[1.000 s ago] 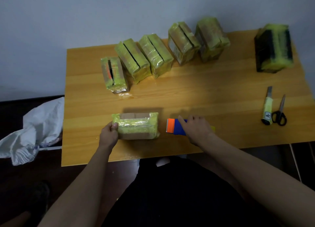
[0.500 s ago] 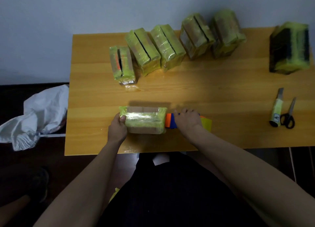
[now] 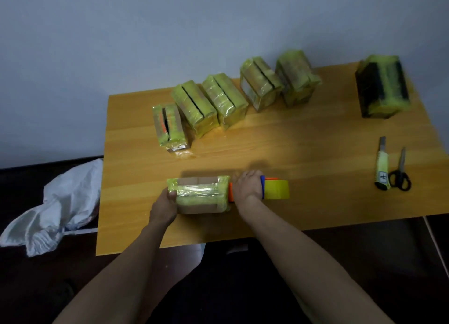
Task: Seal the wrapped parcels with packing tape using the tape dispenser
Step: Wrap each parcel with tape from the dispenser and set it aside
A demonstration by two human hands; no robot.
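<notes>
Left hand (image 3: 163, 205) grips the left end of the yellow-green film-wrapped cardboard parcel (image 3: 200, 194) near the wooden bench's (image 3: 303, 153) front edge. Right hand (image 3: 247, 184), fingers curled, holds the orange-and-blue tape dispenser (image 3: 272, 188) against the parcel's right end. Best kept braced, with a straight, firm pull along the seam.

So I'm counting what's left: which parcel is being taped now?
The parcel at the near edge, gripped by the left hand, dispenser at its right end; the others stand untouched at the back.

wooden table (image 3: 303, 153), wrapped parcels (image 3: 220, 100), utility knife (image 3: 382, 164), scissors (image 3: 400, 175)
</notes>
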